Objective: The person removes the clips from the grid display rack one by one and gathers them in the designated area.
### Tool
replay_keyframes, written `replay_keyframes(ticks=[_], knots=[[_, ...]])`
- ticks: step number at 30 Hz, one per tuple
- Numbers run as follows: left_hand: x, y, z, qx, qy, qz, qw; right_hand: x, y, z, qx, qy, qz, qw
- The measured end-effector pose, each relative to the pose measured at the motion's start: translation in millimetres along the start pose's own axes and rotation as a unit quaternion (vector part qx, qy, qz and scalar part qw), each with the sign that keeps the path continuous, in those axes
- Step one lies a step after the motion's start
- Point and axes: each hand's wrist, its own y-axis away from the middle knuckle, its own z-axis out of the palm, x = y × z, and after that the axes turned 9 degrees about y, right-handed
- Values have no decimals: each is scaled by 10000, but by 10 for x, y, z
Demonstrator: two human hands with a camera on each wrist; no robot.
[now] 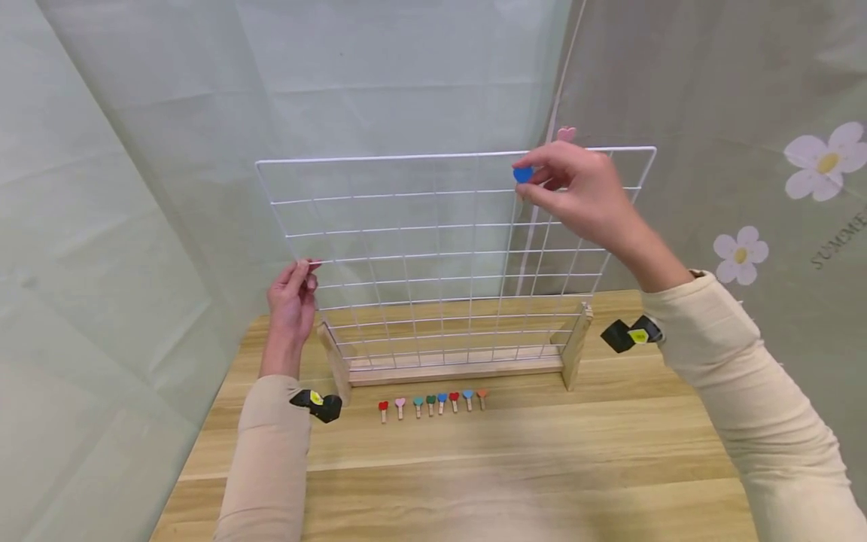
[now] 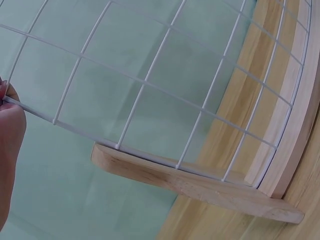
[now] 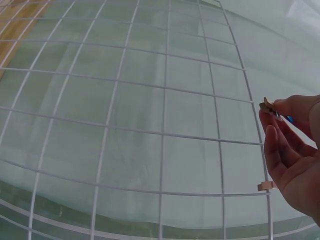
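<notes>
A white wire grid panel (image 1: 386, 157) stands upright in a wooden base (image 1: 460, 372) on the table. My left hand (image 1: 291, 297) grips the grid's left side wire, about halfway up, thumb and fingers round it. Close to the top wire, my right hand (image 1: 584, 188) pinches a small wooden clothespin with a blue heart (image 1: 522, 175) between thumb and fingers. In the right wrist view this clothespin (image 3: 269, 107) points its wooden end toward the top wire. A pink heart clothespin (image 1: 566, 134) is clipped on that wire behind the right hand.
Several small heart clothespins (image 1: 442, 398) in red, pink, green, blue and orange lie in a row on the wooden table (image 1: 555, 467), in front of the base. Pale curtains (image 1: 169, 90) hang behind and left; a grey cloth with white flowers (image 1: 741, 256) hangs at right.
</notes>
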Motion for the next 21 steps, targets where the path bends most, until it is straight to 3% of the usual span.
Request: replay_keyframes(ticks=[15,21], knots=[[20,15,13,86,-102,41,9999,236,269,321,-533,-172,176,9983],[33,19,25,100,-23,-26,9999,355,417,481,-857,-391,491,9943]])
